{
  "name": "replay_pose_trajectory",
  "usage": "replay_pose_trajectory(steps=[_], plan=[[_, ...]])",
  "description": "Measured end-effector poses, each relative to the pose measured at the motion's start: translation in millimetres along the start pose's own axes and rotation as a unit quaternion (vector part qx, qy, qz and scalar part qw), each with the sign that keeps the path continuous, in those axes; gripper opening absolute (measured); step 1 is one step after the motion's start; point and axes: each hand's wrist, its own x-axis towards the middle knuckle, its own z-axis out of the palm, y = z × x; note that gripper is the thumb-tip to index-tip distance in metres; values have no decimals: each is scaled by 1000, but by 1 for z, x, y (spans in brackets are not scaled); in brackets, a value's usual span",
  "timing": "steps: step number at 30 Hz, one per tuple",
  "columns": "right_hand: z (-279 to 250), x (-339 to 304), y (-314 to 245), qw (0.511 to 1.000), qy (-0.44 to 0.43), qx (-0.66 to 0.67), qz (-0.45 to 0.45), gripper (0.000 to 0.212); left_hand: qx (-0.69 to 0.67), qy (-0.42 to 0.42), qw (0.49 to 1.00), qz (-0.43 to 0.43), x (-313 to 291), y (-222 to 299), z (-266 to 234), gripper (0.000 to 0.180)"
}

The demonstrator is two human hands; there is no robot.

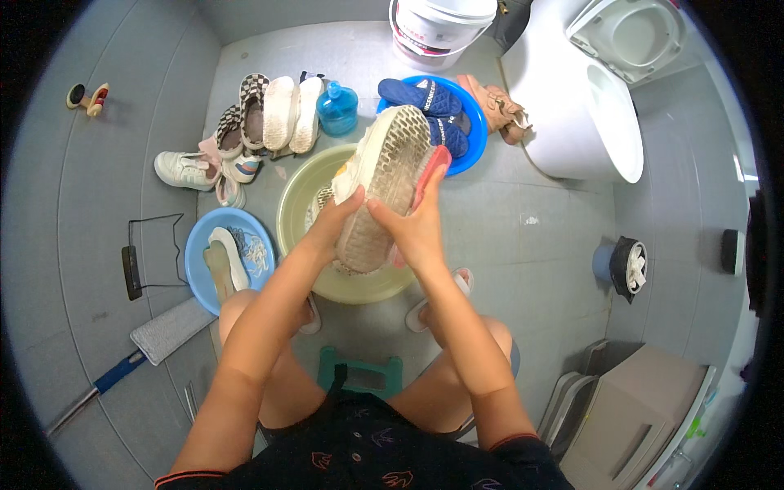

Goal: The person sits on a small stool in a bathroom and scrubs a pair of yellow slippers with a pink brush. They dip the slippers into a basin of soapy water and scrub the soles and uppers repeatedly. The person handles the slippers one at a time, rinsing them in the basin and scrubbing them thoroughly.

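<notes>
Over the yellow-green basin (pixel 287 192) I hold up a white shoe (pixel 384 192), its worn, dirty-looking sole turned toward me. My left hand (pixel 335 220) grips the shoe's left side, with the thumb at the sole's edge. On the other side my right hand (pixel 418 229) is closed around a pink scrub brush (pixel 437 167), its thumb lying on the sole. The brush's pale bristles face the sole's right edge. Another shoe (pixel 320 204) with a patterned sole lies in the basin, partly hidden behind the held one.
Several shoes (pixel 186 170) stand at the far left beside a blue jug (pixel 338 110). A blue basin (pixel 482 135) holds slippers; a lighter blue basin (pixel 194 261) holds insoles and laces. A bucket (pixel 441 33), toilet (pixel 572 122), flat mop (pixel 171 328) and green stool (pixel 395 376) are around me.
</notes>
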Motion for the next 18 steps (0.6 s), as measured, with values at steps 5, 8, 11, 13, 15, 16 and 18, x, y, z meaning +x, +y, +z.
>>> replay_pose_trajectory(steps=[5,8,11,13,15,16,18], plan=[[3,-9,-17,997,3,-60,-42,125,-127,-53,984,-109,3,13,-9,57],[-1,-13,-30,998,-12,-64,-27,125,-56,-56,994,-81,5,14,-13,57],[-10,-13,-39,997,-36,-47,-41,126,48,-63,997,-4,-3,19,-4,59],[-14,-9,-36,994,-65,-61,-63,128,38,-103,993,35,-5,17,-10,63],[-16,-7,-34,989,-81,-92,-82,129,-140,-152,978,10,-5,20,-6,68],[-16,-8,-34,986,-83,-115,-89,129,-228,-175,958,-2,-4,23,-3,70],[-16,-9,-35,980,-91,-148,-92,129,-233,-189,954,-14,4,22,-7,74]])
